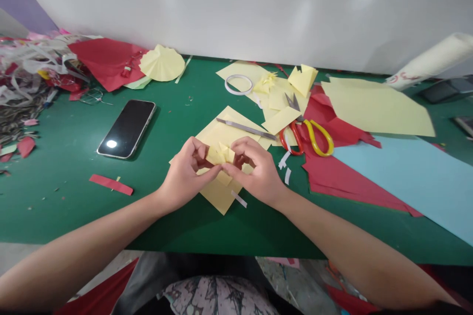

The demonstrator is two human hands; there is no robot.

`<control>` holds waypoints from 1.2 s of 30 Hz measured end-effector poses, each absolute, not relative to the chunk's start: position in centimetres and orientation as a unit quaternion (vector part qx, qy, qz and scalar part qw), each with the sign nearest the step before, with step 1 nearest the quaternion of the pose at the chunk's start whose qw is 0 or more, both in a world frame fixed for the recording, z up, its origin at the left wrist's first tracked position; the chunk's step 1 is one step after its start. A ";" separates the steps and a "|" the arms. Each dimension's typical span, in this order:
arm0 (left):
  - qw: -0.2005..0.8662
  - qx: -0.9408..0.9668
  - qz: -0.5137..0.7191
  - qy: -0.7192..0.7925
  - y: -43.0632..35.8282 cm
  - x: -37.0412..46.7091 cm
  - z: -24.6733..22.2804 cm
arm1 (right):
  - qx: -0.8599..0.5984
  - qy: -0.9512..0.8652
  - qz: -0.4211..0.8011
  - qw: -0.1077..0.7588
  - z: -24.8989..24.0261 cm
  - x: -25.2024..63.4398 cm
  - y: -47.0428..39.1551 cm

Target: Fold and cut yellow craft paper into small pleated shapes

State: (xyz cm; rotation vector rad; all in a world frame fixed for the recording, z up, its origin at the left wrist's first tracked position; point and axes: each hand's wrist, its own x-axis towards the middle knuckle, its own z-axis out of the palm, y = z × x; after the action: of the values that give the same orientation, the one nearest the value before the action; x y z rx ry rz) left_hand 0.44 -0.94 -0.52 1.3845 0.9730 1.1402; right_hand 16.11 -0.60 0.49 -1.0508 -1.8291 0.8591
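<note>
A small folded yellow paper piece is held between both hands, over yellow sheets on the green table. My left hand pinches its left side, fingers curled and thumb at the lower edge. From the right, my right hand grips the other side, its thumb nearly meeting the left thumb. Just beyond the hands, a slim metal tool lies across the sheets. A narrow white strip rests at the sheets' lower right edge.
Scissors with red and yellow handles lie right of the hands, near a tape roll, red paper and blue paper. A phone and a red strip are at left. A white wall stands behind.
</note>
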 end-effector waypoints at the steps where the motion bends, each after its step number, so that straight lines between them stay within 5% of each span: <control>1: 0.520 0.582 0.471 0.410 -1.0 0.4 -0.5 | -0.419 -0.727 0.343 0.422 0.4 16.1 -0.7; 28: 0.504 0.551 0.480 0.461 -1.2 0.3 0.3 | -0.379 -0.747 0.261 0.479 -0.2 15.8 -1.1; 36: 0.587 0.457 0.480 0.465 -0.8 0.3 0.0 | -0.374 -0.762 0.243 0.469 -0.1 16.0 -0.9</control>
State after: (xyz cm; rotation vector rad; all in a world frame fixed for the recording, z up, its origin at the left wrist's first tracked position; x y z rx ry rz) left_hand 0.34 -0.76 0.01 1.0645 1.0828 1.1191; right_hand 15.98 -0.94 -0.12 -0.9178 -1.8676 0.5967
